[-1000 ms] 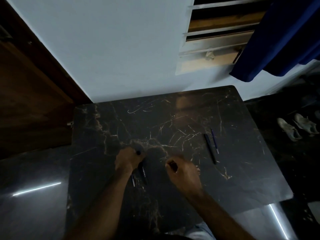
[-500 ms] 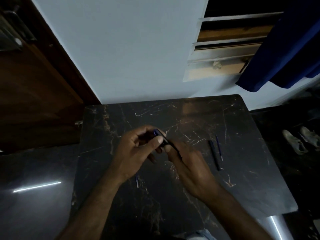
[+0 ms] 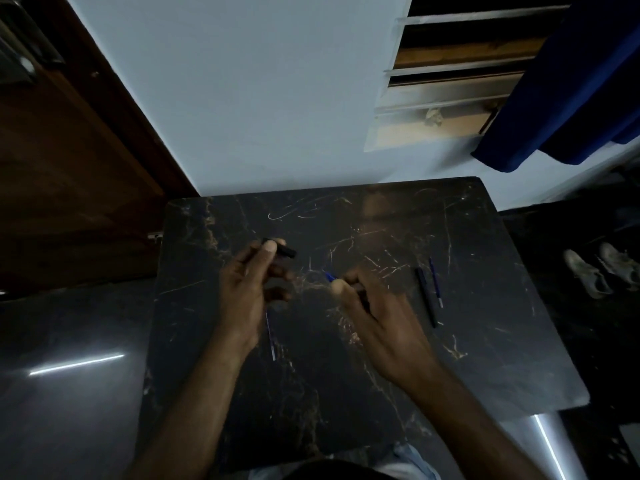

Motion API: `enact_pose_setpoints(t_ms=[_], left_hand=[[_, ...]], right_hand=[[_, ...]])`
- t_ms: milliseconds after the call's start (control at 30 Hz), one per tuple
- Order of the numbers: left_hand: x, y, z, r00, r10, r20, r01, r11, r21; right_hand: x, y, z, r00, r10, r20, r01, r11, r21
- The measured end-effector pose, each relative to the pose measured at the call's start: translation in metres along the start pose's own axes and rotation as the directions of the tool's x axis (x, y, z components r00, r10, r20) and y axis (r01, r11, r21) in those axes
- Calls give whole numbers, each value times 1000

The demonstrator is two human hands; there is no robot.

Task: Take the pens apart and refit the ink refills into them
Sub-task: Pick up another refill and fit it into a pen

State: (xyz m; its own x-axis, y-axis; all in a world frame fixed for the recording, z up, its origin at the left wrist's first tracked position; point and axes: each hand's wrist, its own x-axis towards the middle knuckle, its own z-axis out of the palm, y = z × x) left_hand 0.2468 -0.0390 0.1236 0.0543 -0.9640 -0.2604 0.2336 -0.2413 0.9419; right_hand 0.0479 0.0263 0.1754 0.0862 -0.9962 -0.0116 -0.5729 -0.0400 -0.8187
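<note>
My left hand [image 3: 251, 289] pinches a short dark pen cap [image 3: 281, 249] between thumb and fingers, held above the dark marble table [image 3: 485, 358]. My right hand [image 3: 375, 315] grips the rest of the pen, whose blue tip [image 3: 329, 276] sticks out toward the left; most of its barrel is hidden in my fist. The two hands are apart. A loose blue ink refill [image 3: 270, 336] lies on the table under my left wrist. At the right lie a dark pen barrel [image 3: 426, 296] and another blue refill [image 3: 435, 283], side by side.
The table stands against a pale wall [image 3: 259, 98]. A wooden door [image 3: 62, 168] is at the left, a blue curtain [image 3: 581, 81] and window at the upper right. Shoes [image 3: 602, 271] lie on the dark floor to the right.
One second ago both hands were down on the table; then they came together on a pen. Now they have pulled apart, the cap in my left hand, the pen body in my right.
</note>
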Motion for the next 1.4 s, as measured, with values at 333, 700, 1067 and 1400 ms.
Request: enact_pose_setpoints(t_ms=[333, 700, 1067, 1400], left_hand=[[64, -124, -29, 939, -340, 53, 127, 485, 865], [60, -136, -41, 954, -301, -10, 168, 503, 848], [54, -133, -49, 965, -251, -70, 196, 520, 831], [-35, 41, 30, 795, 143, 589, -139, 989, -53]], right_hand=[[-48, 28, -11, 994, 102, 40, -108, 963, 248], [-54, 21, -28, 968, 251, -16, -201, 808, 554], [-49, -3, -44, 960, 267, -90, -91, 596, 798], [-50, -34, -63, 956, 275, -102, -44, 479, 877]])
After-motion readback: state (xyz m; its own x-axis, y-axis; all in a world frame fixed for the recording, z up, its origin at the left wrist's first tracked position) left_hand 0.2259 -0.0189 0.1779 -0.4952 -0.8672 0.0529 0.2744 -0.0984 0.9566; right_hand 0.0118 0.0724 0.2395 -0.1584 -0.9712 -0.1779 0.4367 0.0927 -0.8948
